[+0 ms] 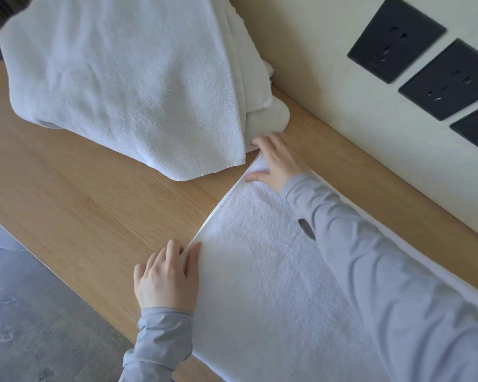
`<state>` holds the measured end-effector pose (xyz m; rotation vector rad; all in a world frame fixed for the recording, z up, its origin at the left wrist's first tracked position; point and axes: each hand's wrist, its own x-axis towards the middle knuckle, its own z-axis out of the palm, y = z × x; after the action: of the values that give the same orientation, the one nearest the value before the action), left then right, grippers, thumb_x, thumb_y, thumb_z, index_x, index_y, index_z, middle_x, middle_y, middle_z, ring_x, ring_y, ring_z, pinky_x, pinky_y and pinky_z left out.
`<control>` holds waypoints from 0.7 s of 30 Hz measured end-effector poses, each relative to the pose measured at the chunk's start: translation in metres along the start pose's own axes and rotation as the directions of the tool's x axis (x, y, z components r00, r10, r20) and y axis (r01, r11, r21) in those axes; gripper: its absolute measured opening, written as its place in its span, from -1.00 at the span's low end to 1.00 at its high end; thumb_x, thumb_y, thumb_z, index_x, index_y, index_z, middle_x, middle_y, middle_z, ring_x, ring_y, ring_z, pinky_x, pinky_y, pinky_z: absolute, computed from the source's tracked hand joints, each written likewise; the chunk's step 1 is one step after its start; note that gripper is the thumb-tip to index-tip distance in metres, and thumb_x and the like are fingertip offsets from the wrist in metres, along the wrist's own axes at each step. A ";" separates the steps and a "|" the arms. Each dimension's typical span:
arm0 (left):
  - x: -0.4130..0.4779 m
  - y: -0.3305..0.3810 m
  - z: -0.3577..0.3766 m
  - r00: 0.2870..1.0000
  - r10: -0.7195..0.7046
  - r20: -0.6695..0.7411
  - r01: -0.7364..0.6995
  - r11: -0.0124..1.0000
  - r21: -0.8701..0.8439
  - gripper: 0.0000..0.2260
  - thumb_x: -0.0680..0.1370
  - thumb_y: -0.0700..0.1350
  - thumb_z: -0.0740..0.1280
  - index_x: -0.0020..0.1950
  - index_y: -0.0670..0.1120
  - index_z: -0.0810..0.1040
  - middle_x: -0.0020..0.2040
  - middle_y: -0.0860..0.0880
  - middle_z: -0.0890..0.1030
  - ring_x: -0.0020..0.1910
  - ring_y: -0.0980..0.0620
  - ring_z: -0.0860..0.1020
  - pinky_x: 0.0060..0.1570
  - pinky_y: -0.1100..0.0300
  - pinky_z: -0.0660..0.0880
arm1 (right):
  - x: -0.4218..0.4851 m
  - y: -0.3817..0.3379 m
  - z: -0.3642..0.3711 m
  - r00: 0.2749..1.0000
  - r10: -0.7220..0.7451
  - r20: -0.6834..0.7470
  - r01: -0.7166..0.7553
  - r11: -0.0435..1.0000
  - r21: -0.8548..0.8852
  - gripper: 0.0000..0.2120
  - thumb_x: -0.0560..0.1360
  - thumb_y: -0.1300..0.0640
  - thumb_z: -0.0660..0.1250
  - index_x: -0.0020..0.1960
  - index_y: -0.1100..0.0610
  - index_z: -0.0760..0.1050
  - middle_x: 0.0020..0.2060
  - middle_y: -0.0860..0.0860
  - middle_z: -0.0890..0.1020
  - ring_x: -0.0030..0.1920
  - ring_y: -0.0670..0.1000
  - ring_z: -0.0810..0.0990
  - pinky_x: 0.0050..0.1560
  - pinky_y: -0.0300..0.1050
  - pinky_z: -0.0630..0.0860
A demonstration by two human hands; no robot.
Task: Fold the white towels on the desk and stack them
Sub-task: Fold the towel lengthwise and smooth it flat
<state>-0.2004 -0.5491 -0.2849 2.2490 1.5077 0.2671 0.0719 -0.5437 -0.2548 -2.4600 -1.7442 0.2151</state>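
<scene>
Towel (260, 257) lies flat on a wooden desk (80, 202), its left edge pinched between the thumb and curled fingers of the left hand (166, 277). The right hand (273, 161) presses the far corner, fingers spread, just beside a heap of white towels (122, 78).

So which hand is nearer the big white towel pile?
Right hand: beside the pile of white towels. Left hand: farther off, pinching the edge of the flat white towel.

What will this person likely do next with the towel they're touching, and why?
Probably lift that edge and fold it over toward the wall. The left hand pinches one edge of the flat towel, the right hand rests on the same edge's far corner, and the cloth lies smooth.
</scene>
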 end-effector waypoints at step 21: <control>-0.019 0.023 0.012 0.900 0.421 -0.117 -0.405 0.904 0.138 -0.63 0.57 -0.02 0.16 0.29 -0.17 0.52 0.27 -0.16 0.53 0.23 -0.19 0.50 0.12 -0.06 0.41 | -0.023 -0.009 0.029 0.853 0.287 -0.436 -0.269 0.957 0.104 -0.75 0.52 0.12 0.22 0.14 0.21 0.48 0.11 0.11 0.55 0.08 0.16 0.52 0.07 0.11 0.40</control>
<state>-0.1837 -0.5767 -0.2843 2.6800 1.1126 0.4910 0.0504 -0.5620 -0.2808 -2.4667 -1.1827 -0.2755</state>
